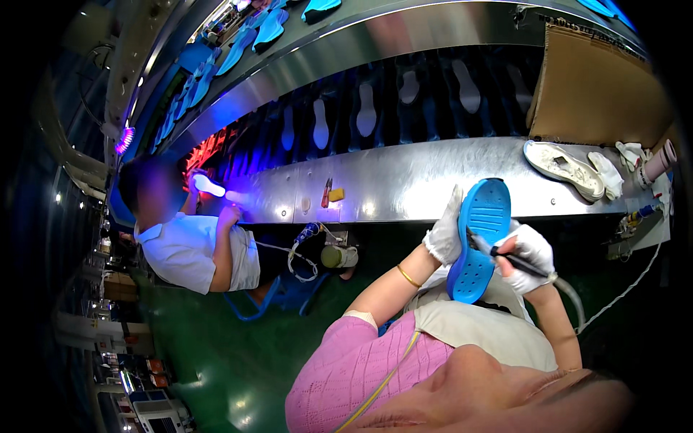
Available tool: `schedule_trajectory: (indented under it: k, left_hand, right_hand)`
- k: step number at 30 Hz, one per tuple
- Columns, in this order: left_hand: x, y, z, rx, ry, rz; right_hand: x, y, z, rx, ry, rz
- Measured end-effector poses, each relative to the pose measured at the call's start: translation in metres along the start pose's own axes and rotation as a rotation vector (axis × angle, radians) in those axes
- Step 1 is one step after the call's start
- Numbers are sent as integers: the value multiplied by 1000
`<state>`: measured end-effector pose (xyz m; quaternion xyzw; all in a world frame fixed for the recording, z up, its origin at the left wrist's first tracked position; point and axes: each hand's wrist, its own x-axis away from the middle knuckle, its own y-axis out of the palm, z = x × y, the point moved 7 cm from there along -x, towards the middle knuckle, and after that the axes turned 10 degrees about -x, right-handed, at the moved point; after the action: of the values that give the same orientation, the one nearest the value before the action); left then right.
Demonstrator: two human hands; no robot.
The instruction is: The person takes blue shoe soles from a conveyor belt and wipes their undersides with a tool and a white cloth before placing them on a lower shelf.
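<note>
My left hand [445, 237], in a white glove, grips a bright blue shoe sole [474, 278] by its left edge. The sole stands nearly upright in front of my lap, its ribbed and dimpled inner side towards me. My right hand [533, 252], also gloved with bare fingertips, is closed round a black-handled tool [521, 264] that looks like a brush. The tool's pale tip lies at the middle of the sole; whether it touches cannot be made out. A pale hose [574, 299] runs down from the handle's rear.
A metal bench [404, 177] runs ahead, with pliers [327, 191] and a yellow block [337, 194] on it. White shoes [563, 169] and a cardboard box [599, 86] stand at right. Blue soles [271, 29] line an upper shelf. At left a co-worker [191, 249] holds a glowing white sole.
</note>
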<state>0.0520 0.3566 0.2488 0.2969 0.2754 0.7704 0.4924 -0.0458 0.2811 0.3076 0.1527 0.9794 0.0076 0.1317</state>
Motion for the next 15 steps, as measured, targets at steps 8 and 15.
schedule_trajectory:
  k: [8,15]
  left_hand:
    - [10,4,-20,62,-62,-277]
    - [20,2,-36,46,-45,-131]
  right_hand:
    - [2,-18,-1,-36,38,55]
    - [1,-44,17,-19,88,109]
